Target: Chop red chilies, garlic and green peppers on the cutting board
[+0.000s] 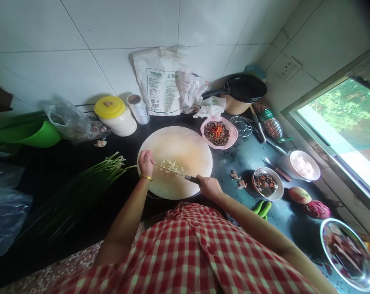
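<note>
A round, pale cutting board (178, 141) lies on the counter before me, with a small patch of finely chopped garlic (171, 166) near its middle. My right hand (211, 188) is wrapped round the dark handle of a kitchen knife (192, 179) at the board's right front. The blade, seen nearly edge-on, runs left across the garlic. Closed at the far end of the blade is my left hand (146, 164), over the board's left edge; its fingertips are partly hidden. Green scallions (111, 167) lie just left of the board, one stalk reaching toward its rim.
A pink bowl (233, 141) of chopped food sits behind the board. To the right are a small bowl (279, 194), green peppers (262, 209), a small knife (281, 171) and a metal basin (325, 228). A yellow-lidded jar (120, 124) stands back left.
</note>
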Tool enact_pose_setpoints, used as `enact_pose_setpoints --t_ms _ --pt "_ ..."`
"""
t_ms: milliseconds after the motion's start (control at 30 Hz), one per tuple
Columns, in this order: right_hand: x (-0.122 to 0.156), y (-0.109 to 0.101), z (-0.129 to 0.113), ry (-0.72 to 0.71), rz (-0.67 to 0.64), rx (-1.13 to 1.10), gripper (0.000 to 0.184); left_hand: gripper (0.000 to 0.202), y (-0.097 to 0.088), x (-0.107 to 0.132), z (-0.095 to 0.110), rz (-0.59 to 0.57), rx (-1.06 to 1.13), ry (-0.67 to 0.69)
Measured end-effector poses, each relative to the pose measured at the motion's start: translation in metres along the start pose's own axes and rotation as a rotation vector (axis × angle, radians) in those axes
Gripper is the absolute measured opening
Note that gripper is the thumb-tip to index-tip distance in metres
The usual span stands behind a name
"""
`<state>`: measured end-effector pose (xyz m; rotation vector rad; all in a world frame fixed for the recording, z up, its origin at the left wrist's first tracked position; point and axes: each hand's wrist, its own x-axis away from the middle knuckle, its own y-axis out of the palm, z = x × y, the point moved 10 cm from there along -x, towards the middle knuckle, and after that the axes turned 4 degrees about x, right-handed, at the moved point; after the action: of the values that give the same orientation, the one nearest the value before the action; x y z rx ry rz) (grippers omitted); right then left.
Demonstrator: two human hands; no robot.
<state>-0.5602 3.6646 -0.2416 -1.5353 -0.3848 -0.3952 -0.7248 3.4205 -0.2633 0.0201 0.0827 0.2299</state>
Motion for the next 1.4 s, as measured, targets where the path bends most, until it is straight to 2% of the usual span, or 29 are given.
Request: enact_pose_setpoints --t_ms 167,267,400,567,733,867,1033,1200,1333,1400 --pt "-0.001 -0.006 -0.006 -0.049 0.023 0.018 0.019 0.012 -0.009 -0.002 -0.016 0.031 0.03 -0.08" --pt "-0.007 -0.012 0.003 -0.04 0.026 0.037 0.019 0.015 -0.005 -0.001 -0.015 0.041 0.012 -0.028" --pt "-0.014 -0.019 0.015 -0.026 0.074 0.065 0.023 0.013 0.003 0.001 -0.017 0.083 0.064 -0.064" --pt "-0.017 -0.015 0.02 0.003 0.047 0.01 0.023 0.015 0.016 -0.006 0.001 0.022 -0.007 0.011" --pt "-0.024 -0.028 0.021 0.009 0.093 0.054 0.025 0.013 0.02 -0.019 -0.009 0.034 -0.009 -0.066" --pt "-0.03 -0.023 0.025 0.022 0.062 0.007 0.022 0.013 0.026 -0.021 -0.006 0.002 -0.014 -0.009" --pt "-0.037 -0.033 0.031 0.009 0.118 0.024 0.025 0.012 0.029 -0.028 -0.012 0.025 0.013 -0.049" --pt "-0.029 -0.023 0.027 0.012 0.076 -0.01 0.022 0.012 0.033 -0.027 -0.003 -0.05 0.008 0.009" --pt "-0.016 -0.015 0.017 0.023 0.076 0.0 0.022 0.013 0.026 -0.02 -0.009 -0.047 0.029 -0.064" --pt "-0.013 -0.009 0.016 0.054 0.04 -0.017 0.022 0.013 0.023 -0.017 -0.008 -0.051 0.012 -0.055"
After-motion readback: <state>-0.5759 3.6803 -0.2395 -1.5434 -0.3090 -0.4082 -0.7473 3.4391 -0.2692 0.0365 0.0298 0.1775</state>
